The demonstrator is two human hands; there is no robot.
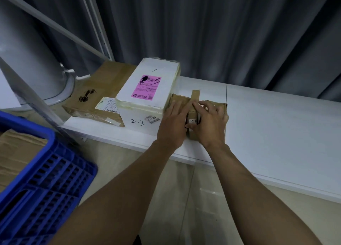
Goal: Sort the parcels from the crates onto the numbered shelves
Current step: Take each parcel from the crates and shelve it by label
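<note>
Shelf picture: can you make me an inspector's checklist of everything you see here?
Surface: white shelf, with three parcels at its left end.
Job's things: small cardboard parcel under the hands; white foam box with a pink label beside it; flat brown parcel further left; blue crate lower left, with brown cardboard inside.
Clutter: nothing seen.
Hands: left hand and right hand both rest on the small cardboard parcel, fingers on its top.
Cables: nothing seen.
Surroundings: grey curtain behind; grey metal frame at left; pale tiled floor below.
</note>
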